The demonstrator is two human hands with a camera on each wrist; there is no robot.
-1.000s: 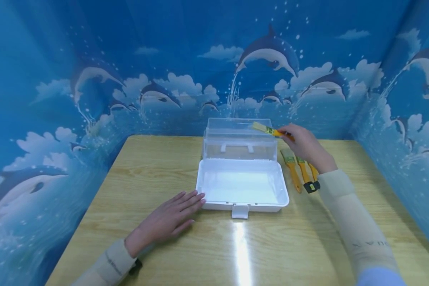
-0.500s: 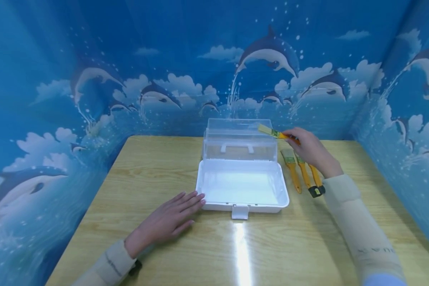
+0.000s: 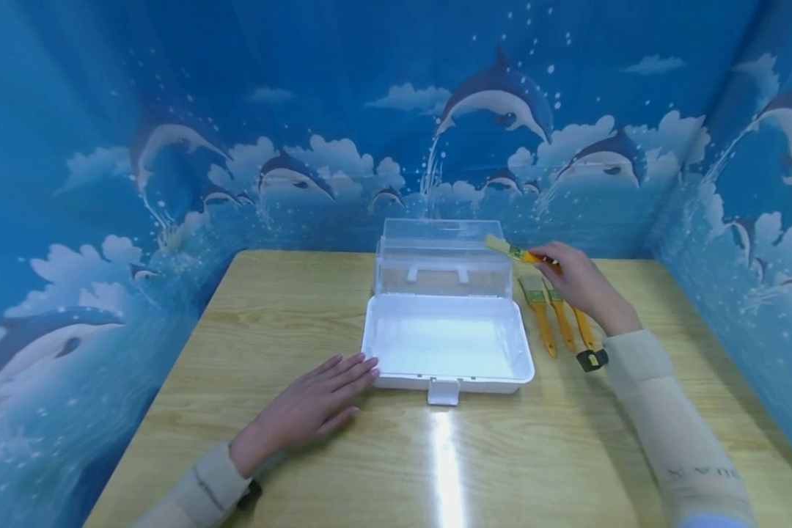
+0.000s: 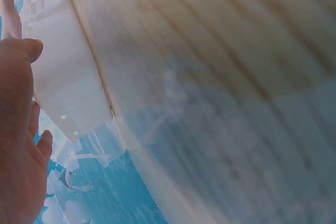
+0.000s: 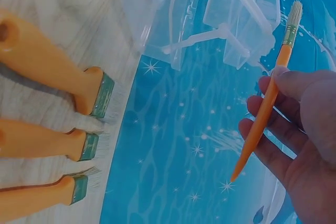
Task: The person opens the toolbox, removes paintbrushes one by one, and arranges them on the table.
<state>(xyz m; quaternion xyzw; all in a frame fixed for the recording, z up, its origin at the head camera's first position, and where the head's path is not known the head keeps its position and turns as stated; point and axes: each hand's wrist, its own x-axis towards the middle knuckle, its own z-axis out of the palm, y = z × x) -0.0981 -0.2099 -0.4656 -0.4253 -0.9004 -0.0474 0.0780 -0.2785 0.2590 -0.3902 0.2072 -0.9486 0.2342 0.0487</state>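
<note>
My right hand (image 3: 584,284) pinches a paintbrush (image 5: 269,95) by its orange handle, thumb on one side and fingers on the other. Its pale bristles point left, overlapping the right part of the raised clear lid (image 3: 444,257) in the head view. My left hand (image 3: 310,402) lies with fingers straight, tips at the front left corner of a white plastic box (image 3: 369,330). That box stands with its lid up and a latch (image 3: 443,391) hanging at the front. In the left wrist view the box wall (image 4: 68,66) shows beyond the left hand's fingers.
Three more paintbrushes (image 3: 540,323) lie side by side on the wooden table (image 3: 290,308), right of the box. The right forearm reaches over beside them. A blue dolphin-print curtain (image 3: 343,88) rises at the back and sides.
My right hand has drawn right and slightly down with the paintbrush, away from the middle of the lid. My left hand and the box have stayed put.
</note>
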